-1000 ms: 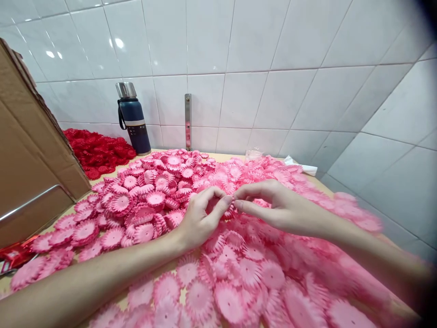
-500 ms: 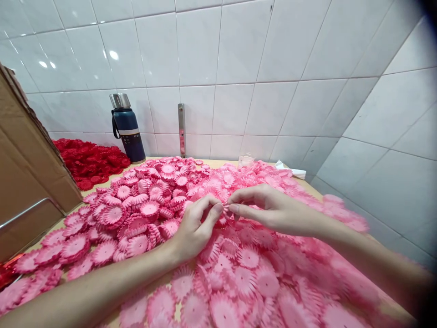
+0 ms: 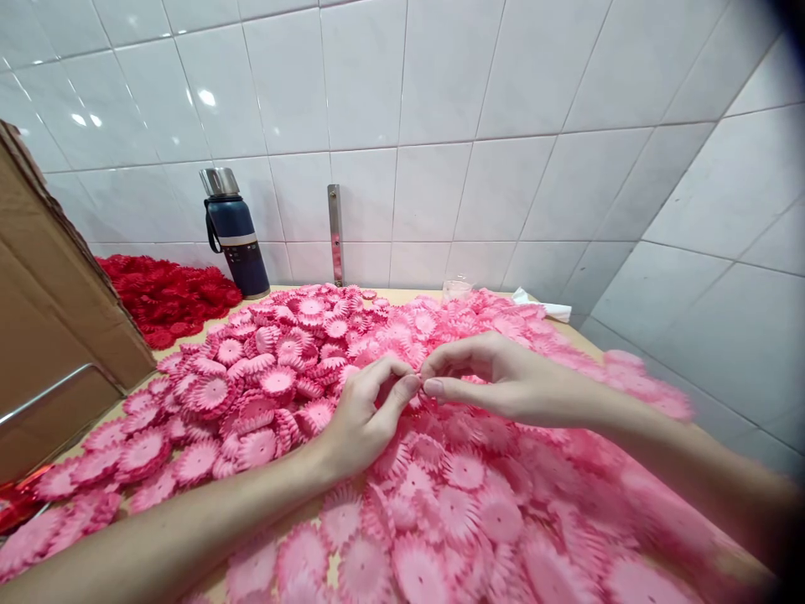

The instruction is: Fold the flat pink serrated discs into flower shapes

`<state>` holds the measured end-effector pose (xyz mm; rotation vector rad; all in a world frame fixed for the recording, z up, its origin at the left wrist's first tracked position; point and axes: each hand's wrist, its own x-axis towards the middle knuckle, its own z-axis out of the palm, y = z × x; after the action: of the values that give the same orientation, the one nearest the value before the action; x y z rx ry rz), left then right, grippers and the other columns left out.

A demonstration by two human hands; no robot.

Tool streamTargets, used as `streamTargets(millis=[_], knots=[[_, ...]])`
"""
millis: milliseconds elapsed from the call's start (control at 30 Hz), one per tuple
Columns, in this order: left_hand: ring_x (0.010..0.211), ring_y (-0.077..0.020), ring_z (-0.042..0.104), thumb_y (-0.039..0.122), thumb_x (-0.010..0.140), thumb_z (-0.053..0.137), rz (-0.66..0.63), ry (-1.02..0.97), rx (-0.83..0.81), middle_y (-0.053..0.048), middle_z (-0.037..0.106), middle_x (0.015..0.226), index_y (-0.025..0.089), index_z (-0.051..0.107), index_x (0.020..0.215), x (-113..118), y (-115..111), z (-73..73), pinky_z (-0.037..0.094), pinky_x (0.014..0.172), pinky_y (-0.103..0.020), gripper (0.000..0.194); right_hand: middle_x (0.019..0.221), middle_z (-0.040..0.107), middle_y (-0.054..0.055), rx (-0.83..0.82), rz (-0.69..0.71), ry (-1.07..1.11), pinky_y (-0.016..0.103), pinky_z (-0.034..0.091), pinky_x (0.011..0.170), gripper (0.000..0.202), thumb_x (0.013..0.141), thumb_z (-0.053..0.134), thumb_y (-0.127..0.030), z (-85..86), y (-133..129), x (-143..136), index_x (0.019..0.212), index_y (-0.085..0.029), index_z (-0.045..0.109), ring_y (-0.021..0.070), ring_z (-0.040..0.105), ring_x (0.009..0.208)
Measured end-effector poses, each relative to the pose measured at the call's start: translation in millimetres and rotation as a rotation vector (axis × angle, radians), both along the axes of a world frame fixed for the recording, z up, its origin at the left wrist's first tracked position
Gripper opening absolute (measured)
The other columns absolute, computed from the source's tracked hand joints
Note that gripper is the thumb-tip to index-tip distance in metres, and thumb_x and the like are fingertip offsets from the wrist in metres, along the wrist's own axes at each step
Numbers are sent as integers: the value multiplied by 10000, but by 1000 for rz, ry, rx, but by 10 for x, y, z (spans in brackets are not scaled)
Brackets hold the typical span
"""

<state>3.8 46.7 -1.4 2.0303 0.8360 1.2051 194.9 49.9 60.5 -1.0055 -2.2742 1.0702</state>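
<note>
Both hands meet in the middle of the head view, just above a heap of pink artificial-flower petal discs. My left hand is closed, its thumb and forefinger pinched at the fringed edge of a small pink petal disc. From the other side, my right hand pinches the same piece with thumb and forefinger. The fingertips nearly touch and hide most of that disc. The heaped discs are round with notched rims, and many show a small hole in the centre.
A pile of red petal discs lies at the back left beside a dark blue flask. A cardboard box stands at the left. Near the tiled wall are a clear cup, white paper and a metal bracket.
The view has shifted slightly. Both hands stay together in nearly the same pinching pose, and less of the pink disc shows between the fingertips.
</note>
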Motion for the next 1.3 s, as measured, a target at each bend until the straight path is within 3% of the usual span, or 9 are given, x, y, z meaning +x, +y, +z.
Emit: streamTargets(millis=[400,833,1300], knots=[[670,-124,500,299,944,452,-17,3,-14,-8,548,728,162,569,804,-2,1,-2,408,647,-249,228,761,639,-5,23,-8,-9,242,419,623,162,876,551,-283,18,-21,-16,856,-179,672,122,554,695],[674,-104,500,286,946,461,-45,-7,-24,0,551,732,149,575,800,2,-9,7,394,649,-228,231,760,673,4,92,-32,-92,248,411,592,180,846,572,-303,30,-11,-2,876,-181,701,130,556,671],[660,-105,507,243,939,467,11,44,18,-3,565,721,144,582,785,4,1,2,397,638,-225,217,751,683,8,138,-54,-127,263,403,567,220,846,533,-307,21,-13,4,863,-189,718,138,566,658]])
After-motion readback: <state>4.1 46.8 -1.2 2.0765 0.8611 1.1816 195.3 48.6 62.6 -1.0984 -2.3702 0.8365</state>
